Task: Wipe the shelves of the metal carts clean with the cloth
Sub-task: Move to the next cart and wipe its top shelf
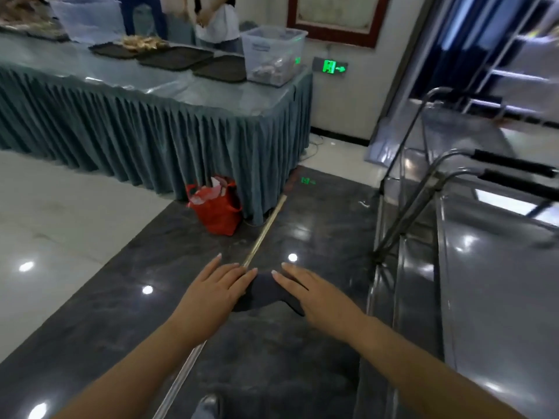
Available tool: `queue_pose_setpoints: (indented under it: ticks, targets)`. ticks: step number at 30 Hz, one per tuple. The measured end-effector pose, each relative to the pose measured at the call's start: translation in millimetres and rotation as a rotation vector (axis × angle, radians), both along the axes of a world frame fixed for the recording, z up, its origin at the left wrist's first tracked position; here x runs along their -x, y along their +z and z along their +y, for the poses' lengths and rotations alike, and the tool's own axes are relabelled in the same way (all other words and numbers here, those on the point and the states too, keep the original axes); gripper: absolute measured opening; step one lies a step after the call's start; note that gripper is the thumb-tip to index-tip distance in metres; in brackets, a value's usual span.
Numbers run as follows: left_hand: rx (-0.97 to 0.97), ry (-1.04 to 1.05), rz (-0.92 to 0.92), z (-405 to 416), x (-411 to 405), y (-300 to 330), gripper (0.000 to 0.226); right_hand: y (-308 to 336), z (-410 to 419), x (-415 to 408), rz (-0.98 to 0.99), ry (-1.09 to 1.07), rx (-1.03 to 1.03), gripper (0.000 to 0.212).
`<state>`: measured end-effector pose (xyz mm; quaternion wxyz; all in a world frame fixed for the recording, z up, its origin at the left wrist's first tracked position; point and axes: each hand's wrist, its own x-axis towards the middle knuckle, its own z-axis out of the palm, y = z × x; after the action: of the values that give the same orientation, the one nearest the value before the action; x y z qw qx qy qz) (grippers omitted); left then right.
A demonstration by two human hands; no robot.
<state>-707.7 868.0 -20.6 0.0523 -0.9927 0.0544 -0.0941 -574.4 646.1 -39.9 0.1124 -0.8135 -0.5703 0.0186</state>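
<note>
Head view: I see both arms stretched out in front of me over the dark glossy floor (317, 213). The left hand (216, 287) and the right hand (314, 293) lie palm down with the fingers nearly straight, and the dark cloth (266, 293) sits between them. Each hand covers one end of the cloth; its middle shows in the gap between the fingertips, and a corner pokes out under the right palm. The fingers are flat, not curled round the fabric, so I read it as pressed or pinched from underneath; I cannot tell which. The cloth is held in the air, above the floor and just left of the carts (484, 282), touching none of them. The carts stand at the right edge, their steel shelves shiny, with black-gripped handles (514, 163) further back. A thin metal strip (266, 228) runs along the floor under the hands. Beyond it a red bag (217, 211) sits against a skirted table (157, 140).
</note>
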Motion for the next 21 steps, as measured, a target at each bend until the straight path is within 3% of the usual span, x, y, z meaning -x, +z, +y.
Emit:
queue_pose_setpoints:
  ticks: [4, 10, 15, 21]
  targets:
    - [0.032, -0.140, 0.062, 49.3, -62.3, -2.3, 0.075, -0.6, 29.9, -24.5, 0.018, -0.133, 0.024, 0.074]
    - [0.045, -0.328, 0.054, 66.7, -160.8, -8.0, 0.059, 4.3, 35.8, -57.9, 0.083, -0.391, -0.010, 0.068]
    - [-0.044, -0.337, 0.266, 42.3, -257.7, -27.4, 0.073, -25.0, -12.8, -111.5, 0.098, -0.602, 0.115, 0.068]
    - [-0.084, -0.448, 0.333, -7.3, -356.6, -46.9, 0.075, -66.1, -85.6, -161.6, 0.241, -0.866, 0.301, 0.060]
